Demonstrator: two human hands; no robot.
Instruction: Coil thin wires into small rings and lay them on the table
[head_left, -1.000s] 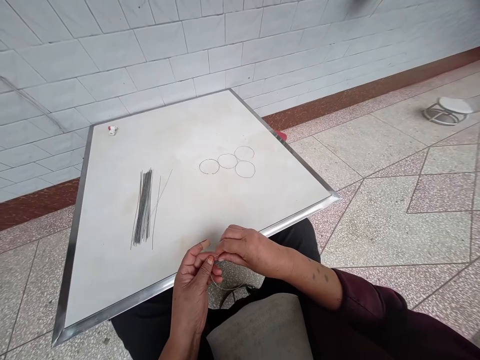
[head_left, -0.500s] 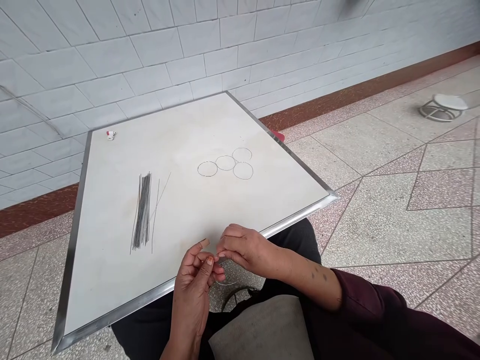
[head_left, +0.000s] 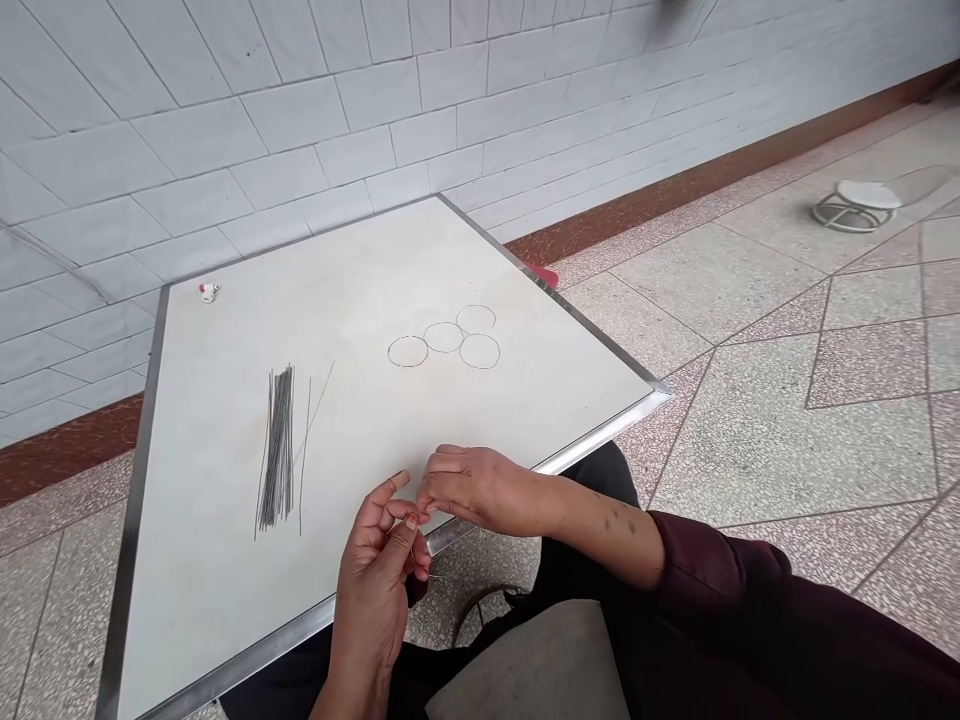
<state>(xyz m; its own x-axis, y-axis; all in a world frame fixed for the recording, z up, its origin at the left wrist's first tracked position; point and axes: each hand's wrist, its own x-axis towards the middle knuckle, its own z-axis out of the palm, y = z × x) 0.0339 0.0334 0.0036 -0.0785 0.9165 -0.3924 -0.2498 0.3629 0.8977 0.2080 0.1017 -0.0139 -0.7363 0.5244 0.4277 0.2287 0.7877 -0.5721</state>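
My left hand pinches a thin wire between thumb and fingers at the table's front edge. My right hand meets it there, its fingertips closed on the same wire. Only short bits of this wire show below the hands; the rest is hidden by my fingers. Farther in on the white table lie several wire rings touching one another; the rearmost has a gap. To the left is a bundle of straight dark wires, with two loose wires beside it.
A small white and red object sits near the table's back left corner. Metal trim edges the table, which stands by a tiled wall. A low white stool stands on the floor at the right.
The camera view has shifted a little, so the table sits slightly lower and to the left. Both hands stay together; less of the curved wire shows below them.
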